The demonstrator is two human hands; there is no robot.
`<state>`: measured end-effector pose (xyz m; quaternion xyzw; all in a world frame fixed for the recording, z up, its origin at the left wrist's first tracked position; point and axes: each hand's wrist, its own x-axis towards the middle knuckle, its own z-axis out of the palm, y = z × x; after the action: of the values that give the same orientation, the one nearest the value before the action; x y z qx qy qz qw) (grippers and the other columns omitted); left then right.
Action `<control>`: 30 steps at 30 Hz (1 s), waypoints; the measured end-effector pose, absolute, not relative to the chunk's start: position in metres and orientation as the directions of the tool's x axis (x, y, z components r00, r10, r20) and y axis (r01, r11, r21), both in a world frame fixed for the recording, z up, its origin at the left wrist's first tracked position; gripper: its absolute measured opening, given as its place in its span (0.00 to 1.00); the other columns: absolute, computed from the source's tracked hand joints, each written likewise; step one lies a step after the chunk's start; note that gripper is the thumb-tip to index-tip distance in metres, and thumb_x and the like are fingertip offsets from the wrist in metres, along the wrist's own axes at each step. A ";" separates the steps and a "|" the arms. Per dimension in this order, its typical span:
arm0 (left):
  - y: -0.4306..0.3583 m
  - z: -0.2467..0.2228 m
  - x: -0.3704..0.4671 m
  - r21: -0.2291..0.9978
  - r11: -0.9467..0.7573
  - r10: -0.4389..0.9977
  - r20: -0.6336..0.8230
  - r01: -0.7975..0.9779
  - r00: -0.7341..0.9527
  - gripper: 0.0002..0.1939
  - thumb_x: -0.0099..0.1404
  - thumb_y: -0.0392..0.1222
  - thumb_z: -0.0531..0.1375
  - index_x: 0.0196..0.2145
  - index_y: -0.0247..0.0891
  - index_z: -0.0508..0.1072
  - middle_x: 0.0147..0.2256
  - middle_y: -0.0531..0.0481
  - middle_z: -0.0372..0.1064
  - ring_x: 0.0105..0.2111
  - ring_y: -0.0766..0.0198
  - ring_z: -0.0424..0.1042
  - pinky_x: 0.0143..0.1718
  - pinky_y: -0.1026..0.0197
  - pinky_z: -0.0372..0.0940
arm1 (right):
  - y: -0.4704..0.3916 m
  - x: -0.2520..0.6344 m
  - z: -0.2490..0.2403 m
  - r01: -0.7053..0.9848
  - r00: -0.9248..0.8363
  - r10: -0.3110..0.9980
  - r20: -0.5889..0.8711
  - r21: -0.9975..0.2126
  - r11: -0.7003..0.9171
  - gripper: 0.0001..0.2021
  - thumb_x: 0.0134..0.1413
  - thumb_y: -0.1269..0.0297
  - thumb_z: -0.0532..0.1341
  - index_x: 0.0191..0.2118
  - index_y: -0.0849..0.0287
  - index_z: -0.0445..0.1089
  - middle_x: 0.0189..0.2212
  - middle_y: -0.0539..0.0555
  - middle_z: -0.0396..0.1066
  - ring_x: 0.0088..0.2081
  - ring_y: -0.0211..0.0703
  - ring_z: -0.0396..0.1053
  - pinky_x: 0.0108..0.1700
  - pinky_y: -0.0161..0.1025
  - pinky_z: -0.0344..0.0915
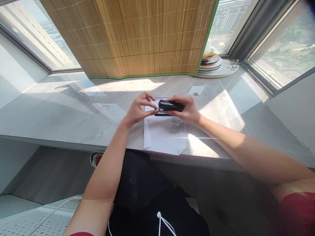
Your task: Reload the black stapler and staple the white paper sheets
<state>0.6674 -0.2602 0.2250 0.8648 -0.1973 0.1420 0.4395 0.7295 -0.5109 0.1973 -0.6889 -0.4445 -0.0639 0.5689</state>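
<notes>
A black stapler (170, 105) is held just above a stack of white paper (159, 134) on the sill. My right hand (188, 108) wraps round its rear part, thumb below and fingers on top. At its front end, my left hand (142, 109) pinches the metal part near the base with thumb and forefinger, other fingers raised. Between top and base a gap shows at the front. A drawing in dark lines (177, 125) covers the right side of the top sheet. Whether the stapler touches the paper is hard to tell.
A small paper piece with staple strips (196, 94) lies to the right, another sheet with small scattered bits (107, 107) to the left. Stacked plates (210, 64) stand at the back right, beside a hanging bamboo blind (147, 39). The sill's front edge (81, 147) runs close to my legs.
</notes>
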 end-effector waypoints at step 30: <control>-0.261 0.222 0.671 0.654 -0.530 -0.277 0.468 -0.539 0.839 0.12 0.62 0.54 0.74 0.29 0.46 0.83 0.46 0.46 0.77 0.47 0.54 0.71 0.52 0.45 0.70 | -0.506 0.722 0.197 0.699 0.602 0.496 0.625 -0.713 0.050 0.18 0.56 0.53 0.73 0.48 0.56 0.81 0.36 0.53 0.76 0.38 0.45 0.73 0.41 0.44 0.71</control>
<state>0.6707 -0.2613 0.2219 0.8608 -0.2370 0.1555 0.4228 0.7216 -0.5057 0.1968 -0.6836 -0.4372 -0.0878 0.5777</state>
